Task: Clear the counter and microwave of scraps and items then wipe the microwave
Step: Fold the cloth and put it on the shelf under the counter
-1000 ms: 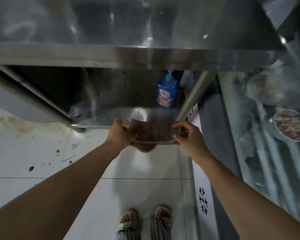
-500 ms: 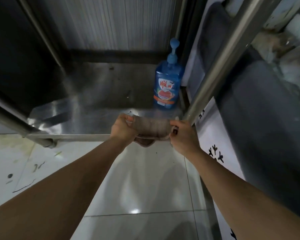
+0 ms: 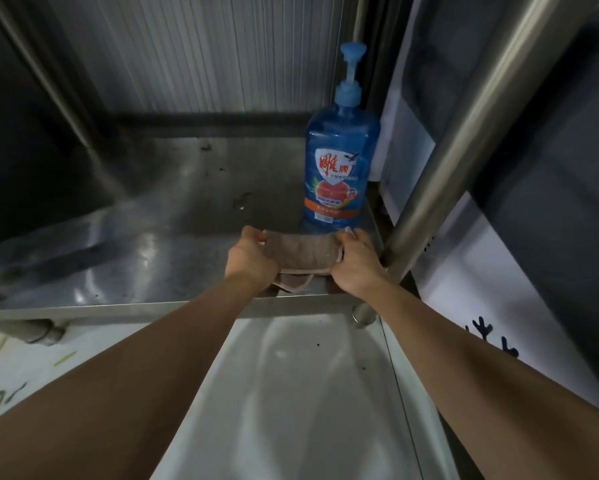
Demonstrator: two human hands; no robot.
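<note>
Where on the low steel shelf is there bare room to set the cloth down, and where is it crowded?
Free: the shelf left of the left hand, back to the ribbed wall. Crowded: the right corner, where the bottle, the post, both hands and the cloth gather; the right hand is nearest the post.

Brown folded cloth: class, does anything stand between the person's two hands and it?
Nothing does. The left hand and right hand already grip the brown folded cloth at its two ends, over the steel shelf. The blue pump bottle stands just behind it.
</note>
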